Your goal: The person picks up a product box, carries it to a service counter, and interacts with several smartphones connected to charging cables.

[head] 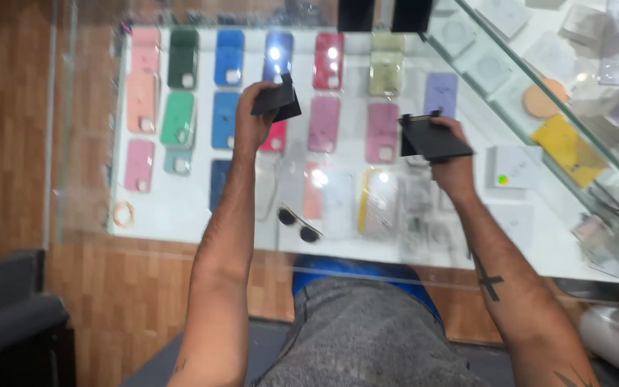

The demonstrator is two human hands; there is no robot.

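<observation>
- Left hand (pixel 252 118) is raised over the glass counter (pixel 180 215), fingers clamped on a small black folded piece (pixel 278 100) (looks like a box part or card, can't tell which). It's tilted, one corner pointing up.
- Right hand (pixel 447 154) grips a flat black rectangular tray-like piece (pixel 433 140) by its near edge; the piece lies roughly level, long side running left-right.
- The two black pieces are well apart, not touching, both held above the counter rather than resting on it.
- Under the glass: rows of phone cases on a white shelf. Far row includes a pink case (pixel 145 54), dark green case (pixel 183 57), blue case (pixel 229 56), red case (pixel 328 61).
- Middle row: green case (pixel 178 118) to the left, pink case (pixel 382 132) between the two hands.
- Black sunglasses (pixel 299 223) sit on the near part of the counter, just right of the left forearm.
- Right side: second glass case with white boxes (pixel 514 166), a yellow packet (pixel 569 147) and a round tan disc (pixel 540 102).
- Person wears grey shorts (pixel 367 337); wood-pattern floor (pixel 8 129) at left (seen through the glass side panel).
</observation>
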